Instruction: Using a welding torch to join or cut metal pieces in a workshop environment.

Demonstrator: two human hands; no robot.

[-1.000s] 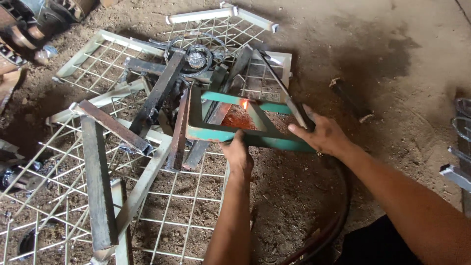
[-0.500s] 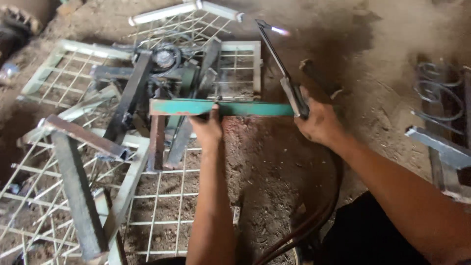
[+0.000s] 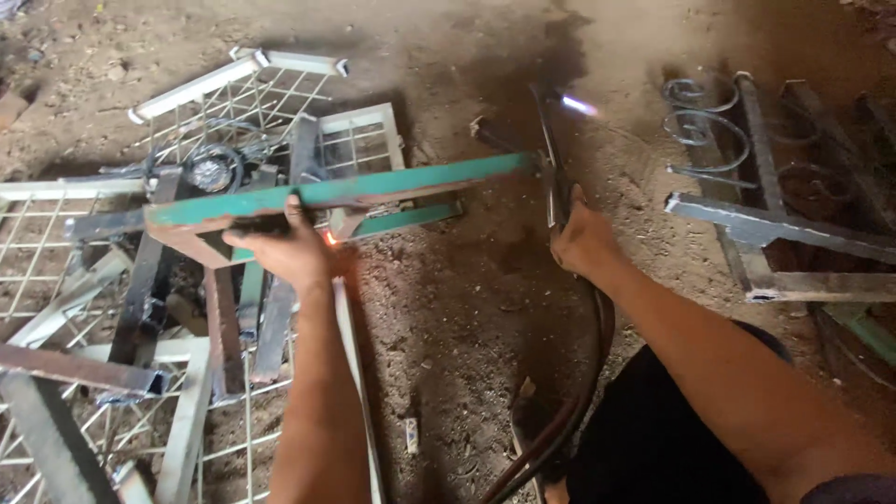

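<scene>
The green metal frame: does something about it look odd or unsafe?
Yes. The green metal frame is tilted in the left hand, and a small orange spot glows right beside that hand. The right hand holds a lit torch, its flame pointing away over the dirt floor.

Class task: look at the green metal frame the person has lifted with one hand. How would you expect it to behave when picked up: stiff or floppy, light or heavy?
The green frame probably stays stiff: its bars run straight, unsagging. Likely fairly light, since the left hand alone holds it up. The glowing spot suggests it is hot there.
</scene>
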